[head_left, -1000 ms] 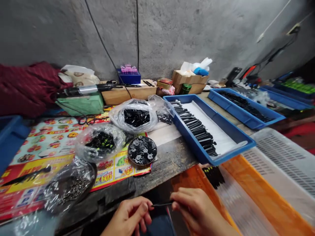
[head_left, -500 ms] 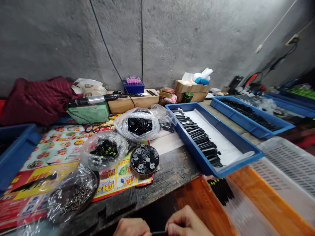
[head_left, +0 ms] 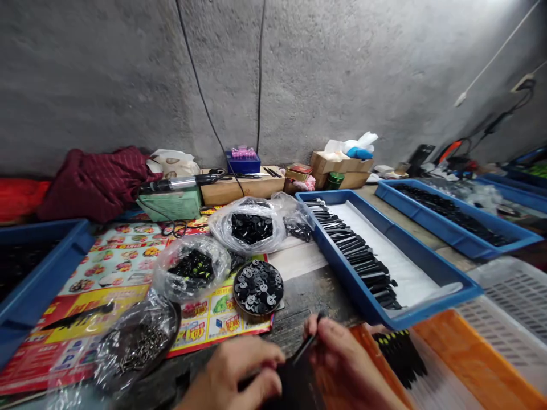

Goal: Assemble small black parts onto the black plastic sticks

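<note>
At the bench's front edge, my right hand (head_left: 342, 356) pinches a slim black stick-like piece (head_left: 304, 346), which slants down toward my left hand. My left hand (head_left: 243, 370) is closed, its fingers curled; whatever it grips is hidden and blurred. Just beyond sits a round dish of small black discs with holes (head_left: 258, 287). To the right, a long blue tray (head_left: 410, 245) holds a row of slim black pieces (head_left: 354, 253) on white paper. Farther left are a plastic bag of black parts (head_left: 252, 225) and another with black and green parts (head_left: 192, 267).
A plastic-lined bowl of metal screws or pins (head_left: 143, 344) stands front left on printed flyers. An orange crate (head_left: 482, 353) with black, yellow-tipped pieces (head_left: 399, 353) is lower right. Blue trays (head_left: 453, 213) flank both sides. A corded cylindrical tool (head_left: 183, 182) lies along the wall.
Both hands have risen into view from the bottom edge. The black piece has tilted from nearly level to steep, its upper end now in my right fingers. The view has shifted slightly.
</note>
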Tool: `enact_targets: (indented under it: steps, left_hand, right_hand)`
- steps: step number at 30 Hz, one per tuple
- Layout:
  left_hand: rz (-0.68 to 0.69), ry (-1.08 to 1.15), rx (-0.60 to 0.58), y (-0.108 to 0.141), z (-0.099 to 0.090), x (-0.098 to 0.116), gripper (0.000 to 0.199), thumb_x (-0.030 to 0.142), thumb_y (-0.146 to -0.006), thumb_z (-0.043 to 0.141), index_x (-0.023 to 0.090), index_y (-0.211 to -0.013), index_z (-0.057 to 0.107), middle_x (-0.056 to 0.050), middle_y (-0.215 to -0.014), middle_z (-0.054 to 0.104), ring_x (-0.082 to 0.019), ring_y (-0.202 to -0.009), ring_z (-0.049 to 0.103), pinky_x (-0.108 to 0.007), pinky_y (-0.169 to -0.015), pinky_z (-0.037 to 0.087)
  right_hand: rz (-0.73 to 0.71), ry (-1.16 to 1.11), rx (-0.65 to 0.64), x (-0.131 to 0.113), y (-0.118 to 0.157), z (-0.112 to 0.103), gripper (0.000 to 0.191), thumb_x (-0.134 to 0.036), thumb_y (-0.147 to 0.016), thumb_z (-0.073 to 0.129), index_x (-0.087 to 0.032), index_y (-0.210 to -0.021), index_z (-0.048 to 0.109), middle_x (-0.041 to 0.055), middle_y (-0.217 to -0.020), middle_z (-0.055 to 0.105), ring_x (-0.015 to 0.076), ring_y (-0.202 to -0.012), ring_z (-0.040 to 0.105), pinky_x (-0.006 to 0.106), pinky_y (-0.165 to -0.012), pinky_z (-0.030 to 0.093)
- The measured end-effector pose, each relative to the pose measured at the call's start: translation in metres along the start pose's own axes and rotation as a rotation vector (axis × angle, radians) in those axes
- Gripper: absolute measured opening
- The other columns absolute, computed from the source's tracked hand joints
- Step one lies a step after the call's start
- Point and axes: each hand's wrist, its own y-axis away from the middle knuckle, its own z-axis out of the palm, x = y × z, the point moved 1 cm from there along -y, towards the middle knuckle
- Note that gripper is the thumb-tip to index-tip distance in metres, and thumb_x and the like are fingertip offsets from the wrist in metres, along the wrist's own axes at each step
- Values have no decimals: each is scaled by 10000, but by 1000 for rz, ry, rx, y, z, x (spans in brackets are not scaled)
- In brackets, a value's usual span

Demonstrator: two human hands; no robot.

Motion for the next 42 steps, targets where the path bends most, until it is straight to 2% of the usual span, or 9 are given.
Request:
enact_targets:
  steps: [2,5,8,11,17,25,29,34,42]
  left_hand:
    - [-87,7,29,-35,-26,-6,156,226,-867,550,239,-939,688,1,-905,768,-171,-834,706,-216,-763,528]
    - [-47,-171,29,-97,-61,-34,193,208,-867,505,194,-996,646,-33,-991,748,-187,-910,689,-258,-839,510]
    - [45,-388,-90,-140,-85,-69,263,150,-779,549,186,-1026,633,-53,-1032,728,-217,-962,666,-303,-876,489]
    - [74,-510,-153,-146,-96,-93,326,148,-689,630,189,-1012,648,-60,-949,720,-256,-906,656,-352,-840,488]
    - [91,-765,-89,-135,-87,-99,79,149,-771,596,186,-816,649,-81,-825,669,-269,-831,608,-363,-755,452]
    - [114,-864,21,-159,-86,-104,294,85,-894,406,193,-837,674,-92,-780,651,-268,-799,612,-380,-736,421]
    - [112,-728,-52,-146,-85,-105,162,256,-863,550,201,-791,684,-34,-726,681,-218,-690,631,-309,-645,450]
    - [-32,-345,26,-179,-102,-110,224,334,-771,603,186,-880,729,-63,-938,758,-286,-914,671,-383,-869,478]
    - [-86,-75,-8,-207,-139,-171,756,386,-518,810,146,-1207,613,-121,-1308,631,-314,-1225,554,-414,-1078,387]
  right_hand:
    - [-282,342,-73,-40,-18,16,387,-528,-882,603,-175,-724,614,42,-858,632,159,-789,581,232,-683,457]
    - [-685,942,-144,-86,-66,42,270,-338,-967,498,-178,-791,625,23,-693,604,177,-673,562,291,-672,436]
    - [-915,1380,-151,-99,-123,55,110,-179,-922,539,-167,-904,647,65,-880,621,199,-786,591,308,-730,470]
    - [-1010,1598,-216,-87,-165,52,426,-56,-768,686,-163,-1167,581,123,-1198,573,235,-1019,590,316,-865,489]
    - [-1018,1621,-79,-69,-194,32,280,51,-775,563,-175,-935,606,78,-991,635,217,-876,614,279,-741,494]
    - [-1003,1532,56,-89,-198,19,254,27,-822,557,-187,-926,643,53,-920,653,202,-847,618,255,-723,434]
    - [-965,1498,-27,-75,-188,12,170,-55,-802,666,-214,-863,676,13,-883,687,171,-767,635,229,-659,427]
    - [-930,1406,-11,-71,-188,9,42,-213,-869,669,-204,-844,701,21,-856,703,170,-750,649,242,-680,446]
    - [-922,1287,-34,-66,-188,7,92,-158,-854,654,-205,-803,715,35,-931,721,174,-797,669,252,-726,482]
